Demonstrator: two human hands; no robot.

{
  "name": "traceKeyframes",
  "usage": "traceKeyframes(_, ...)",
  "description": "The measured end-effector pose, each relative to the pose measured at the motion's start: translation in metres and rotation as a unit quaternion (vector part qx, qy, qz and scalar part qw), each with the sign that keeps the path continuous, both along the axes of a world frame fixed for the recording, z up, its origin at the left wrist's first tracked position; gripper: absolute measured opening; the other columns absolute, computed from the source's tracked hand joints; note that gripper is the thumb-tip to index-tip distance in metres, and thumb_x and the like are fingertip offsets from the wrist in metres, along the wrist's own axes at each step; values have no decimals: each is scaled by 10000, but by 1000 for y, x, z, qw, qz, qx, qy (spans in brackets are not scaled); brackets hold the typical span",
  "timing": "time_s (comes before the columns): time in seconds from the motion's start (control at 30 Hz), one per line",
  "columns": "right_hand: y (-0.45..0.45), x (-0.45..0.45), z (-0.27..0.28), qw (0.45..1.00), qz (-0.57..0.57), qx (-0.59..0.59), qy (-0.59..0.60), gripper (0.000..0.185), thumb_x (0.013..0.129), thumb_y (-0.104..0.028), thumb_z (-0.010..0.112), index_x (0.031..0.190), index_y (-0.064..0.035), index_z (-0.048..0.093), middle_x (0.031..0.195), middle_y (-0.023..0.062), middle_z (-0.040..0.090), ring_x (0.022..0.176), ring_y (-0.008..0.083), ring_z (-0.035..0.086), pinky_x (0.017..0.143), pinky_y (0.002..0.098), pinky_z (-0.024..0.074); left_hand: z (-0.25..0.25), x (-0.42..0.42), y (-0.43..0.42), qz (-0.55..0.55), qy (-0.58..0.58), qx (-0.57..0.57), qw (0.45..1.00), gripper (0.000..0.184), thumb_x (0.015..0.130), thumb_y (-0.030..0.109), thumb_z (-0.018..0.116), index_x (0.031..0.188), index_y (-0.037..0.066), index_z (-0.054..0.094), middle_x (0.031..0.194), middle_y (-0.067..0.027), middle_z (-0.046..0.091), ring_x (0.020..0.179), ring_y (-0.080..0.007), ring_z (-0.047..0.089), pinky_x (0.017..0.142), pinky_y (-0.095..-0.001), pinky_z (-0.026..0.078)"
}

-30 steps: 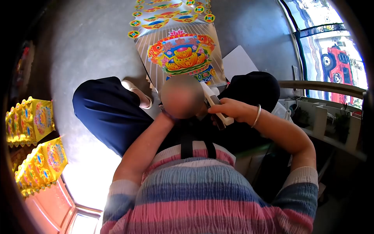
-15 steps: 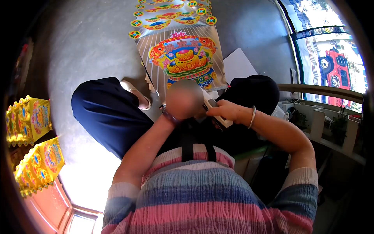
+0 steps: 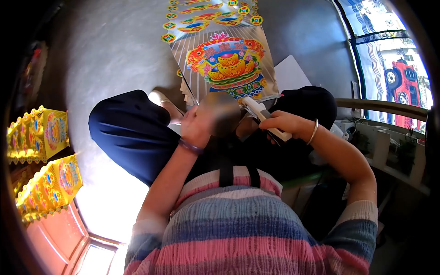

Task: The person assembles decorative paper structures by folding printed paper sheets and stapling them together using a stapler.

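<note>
A shiny gold and silver printed paper piece point(image 3: 229, 64), with fish, ingots and a row of coin-edged tiers, stretches away from my lap between my knees. At its near left corner, my left hand point(image 3: 196, 127) is closed on the edge; a blur covers part of the fingers and the paper beside them. My right hand point(image 3: 286, 124) grips a cream-coloured stapler point(image 3: 259, 110), its jaw end pointing up and left, close to the near right edge of the paper. Its dark lower arm shows below the hand.
Yellow printed paper pieces point(image 3: 50, 183) of similar design stand at the far left. A white board point(image 3: 293, 75) lies on the floor beyond my right knee. A wooden rail point(image 3: 380, 107) and white planters point(image 3: 385, 146) run along the right, by a window.
My left hand has shifted left to the paper's near corner. My right hand with the stapler has moved slightly right, away from the left hand. The whole view has shifted a little.
</note>
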State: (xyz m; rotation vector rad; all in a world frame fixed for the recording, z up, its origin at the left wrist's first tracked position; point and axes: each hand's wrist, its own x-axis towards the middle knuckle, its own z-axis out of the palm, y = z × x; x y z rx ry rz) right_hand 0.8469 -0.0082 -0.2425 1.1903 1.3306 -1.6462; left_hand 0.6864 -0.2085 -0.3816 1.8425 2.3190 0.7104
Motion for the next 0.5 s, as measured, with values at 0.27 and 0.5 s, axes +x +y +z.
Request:
traceKeyframes(0.27,-11,-2,-8,998,2,-50,25,424,750,-260,619,993,60,483,782,126,577,613,202,601,514,305,518,41,3,-12,34,22,84,996,260,708,71,499,956,107,565,924,-61,614,811,-176,596,854,-326,399)
traceKeyframes(0.5,-52,-41,3,992,27,-112,43,374,779,-231,586,970,71,474,790,149,586,658,230,612,540,319,520,39,2,-11,26,13,123,992,246,695,59,507,931,86,571,861,-77,620,751,-194,608,820,-337,434)
